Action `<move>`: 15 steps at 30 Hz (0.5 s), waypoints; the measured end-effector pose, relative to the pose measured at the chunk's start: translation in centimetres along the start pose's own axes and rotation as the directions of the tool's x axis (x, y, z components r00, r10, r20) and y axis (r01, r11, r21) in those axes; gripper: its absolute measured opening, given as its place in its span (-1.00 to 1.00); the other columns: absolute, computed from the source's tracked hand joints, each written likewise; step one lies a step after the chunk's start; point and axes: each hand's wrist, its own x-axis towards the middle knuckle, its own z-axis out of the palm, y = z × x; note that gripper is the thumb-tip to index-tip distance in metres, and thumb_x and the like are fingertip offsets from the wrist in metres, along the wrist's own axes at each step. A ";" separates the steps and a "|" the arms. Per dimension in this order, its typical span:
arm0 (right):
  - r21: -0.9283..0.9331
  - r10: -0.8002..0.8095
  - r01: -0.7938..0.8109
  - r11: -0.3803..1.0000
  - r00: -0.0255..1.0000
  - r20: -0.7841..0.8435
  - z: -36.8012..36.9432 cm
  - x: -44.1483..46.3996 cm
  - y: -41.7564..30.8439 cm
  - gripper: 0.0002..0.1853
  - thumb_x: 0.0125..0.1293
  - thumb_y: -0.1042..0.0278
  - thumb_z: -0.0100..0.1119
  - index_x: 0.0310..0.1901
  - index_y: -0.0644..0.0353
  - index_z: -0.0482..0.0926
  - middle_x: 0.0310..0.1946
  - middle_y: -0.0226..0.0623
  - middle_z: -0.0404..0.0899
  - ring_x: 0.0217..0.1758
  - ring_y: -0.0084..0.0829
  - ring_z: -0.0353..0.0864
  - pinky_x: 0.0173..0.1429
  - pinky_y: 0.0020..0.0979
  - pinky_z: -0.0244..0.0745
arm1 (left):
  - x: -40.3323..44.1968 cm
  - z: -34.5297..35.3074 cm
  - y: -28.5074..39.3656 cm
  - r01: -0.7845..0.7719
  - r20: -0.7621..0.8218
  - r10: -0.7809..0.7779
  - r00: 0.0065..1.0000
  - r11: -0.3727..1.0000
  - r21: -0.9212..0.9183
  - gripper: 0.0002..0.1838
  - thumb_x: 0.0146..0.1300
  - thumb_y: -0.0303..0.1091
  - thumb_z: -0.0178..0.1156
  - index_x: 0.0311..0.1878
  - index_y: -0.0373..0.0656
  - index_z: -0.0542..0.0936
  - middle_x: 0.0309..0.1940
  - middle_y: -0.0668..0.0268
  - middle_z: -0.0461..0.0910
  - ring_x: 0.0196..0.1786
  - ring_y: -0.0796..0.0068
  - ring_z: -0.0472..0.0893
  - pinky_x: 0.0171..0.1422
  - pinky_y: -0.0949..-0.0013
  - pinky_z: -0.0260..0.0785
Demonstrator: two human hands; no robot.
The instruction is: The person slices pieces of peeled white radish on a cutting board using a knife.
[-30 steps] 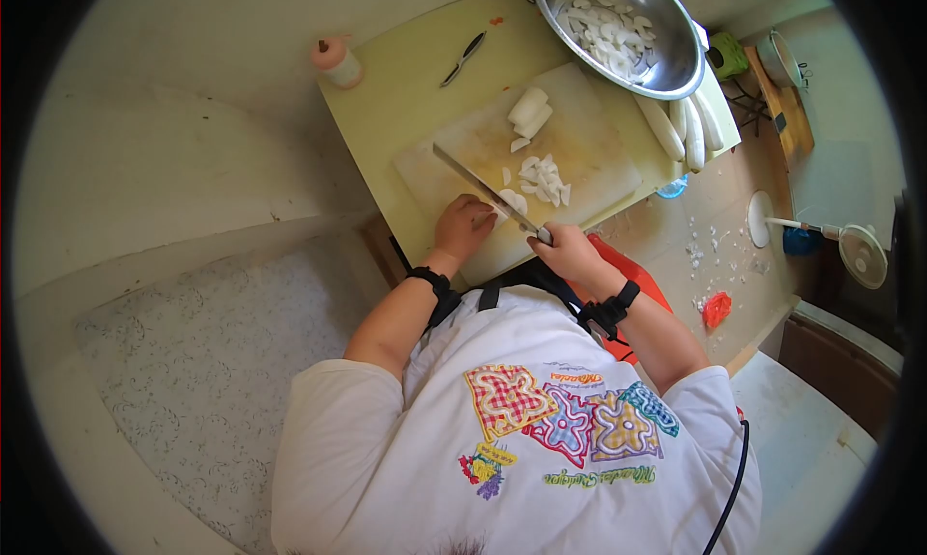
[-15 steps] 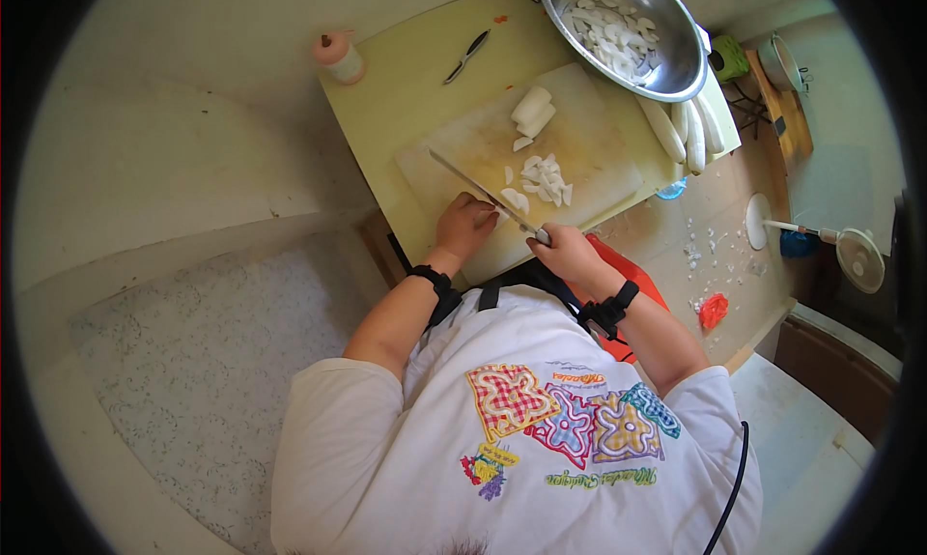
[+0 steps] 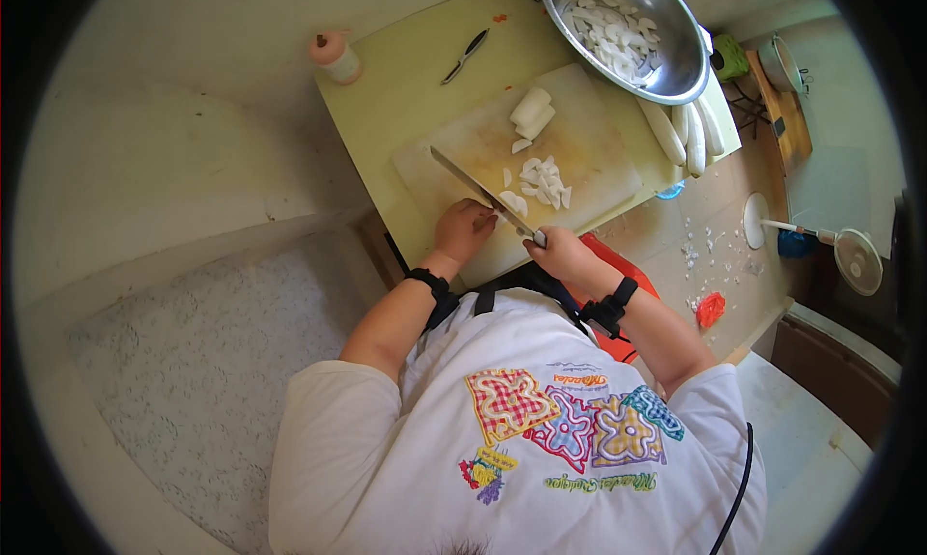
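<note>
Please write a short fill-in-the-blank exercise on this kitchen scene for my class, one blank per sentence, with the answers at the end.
1. The right hand grips a long-bladed ____.
2. A small heap of cut pieces lies on the cutting ____.
3. In the metal bowl, the slices are ____ in colour.
4. The container near the table's far left corner has a ____ top.

Missing words: knife; board; white; pink.

A grip could pass along the counter (image 3: 401,101) between the slim black tool (image 3: 466,56) and the cutting board (image 3: 603,154). The knife (image 3: 473,182) stood between the left grip (image 3: 463,230) and the cut pieces (image 3: 547,182); the steel bowl (image 3: 683,62) blocked the far right.
</note>
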 end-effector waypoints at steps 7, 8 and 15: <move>-0.028 -0.023 0.023 0.999 1.000 0.005 0.7 1.4 0.6 -0.70 0.32 0.21 0.18 -0.25 0.35 0.61 -0.44 0.13 0.61 -0.35 0.06 0.62 -0.20 -0.13 0.49 | 0.1 0.1 -0.4 -0.073 -0.059 0.071 0.996 0.997 -0.025 -0.87 0.12 -0.34 0.38 -0.30 -0.14 0.69 -0.33 0.26 0.65 -0.37 0.30 0.67 -0.27 0.32 0.53; -0.007 -0.019 0.019 1.000 1.000 -0.001 0.8 1.6 0.6 -0.71 0.32 0.21 0.18 -0.26 0.35 0.61 -0.44 0.14 0.61 -0.35 0.08 0.61 -0.20 -0.12 0.49 | 0.1 -0.1 -0.3 -0.090 -0.057 0.089 0.994 0.996 -0.017 -0.87 0.12 -0.34 0.38 -0.30 -0.14 0.69 -0.34 0.26 0.65 -0.37 0.29 0.67 -0.27 0.32 0.53; -0.086 -0.013 0.011 0.996 1.000 -0.027 1.4 1.6 1.1 -0.72 0.31 0.22 0.17 -0.27 0.34 0.62 -0.41 0.18 0.62 -0.31 0.16 0.60 -0.16 -0.08 0.50 | 0.4 0.1 -0.4 -0.115 -0.090 0.112 0.990 0.993 -0.030 -0.89 0.12 -0.35 0.38 -0.30 -0.14 0.70 -0.36 0.25 0.65 -0.37 0.29 0.68 -0.28 0.31 0.52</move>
